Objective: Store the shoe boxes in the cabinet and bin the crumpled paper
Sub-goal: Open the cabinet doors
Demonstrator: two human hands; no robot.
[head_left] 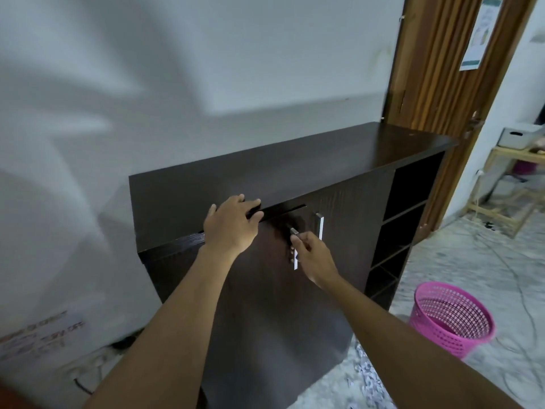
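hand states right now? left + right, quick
Left hand: grips the top edge of the cabinet door.
Right hand: fingers curled round that door's silver handle.

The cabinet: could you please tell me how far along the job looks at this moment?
Done: nothing confirmable; no shoe boxes or crumpled paper are in view. In hand: the left hand grips the top edge of the slightly ajar left door, and the right hand holds its handle. Left: unclear; the pink bin on the floor shows no paper in its visible part.
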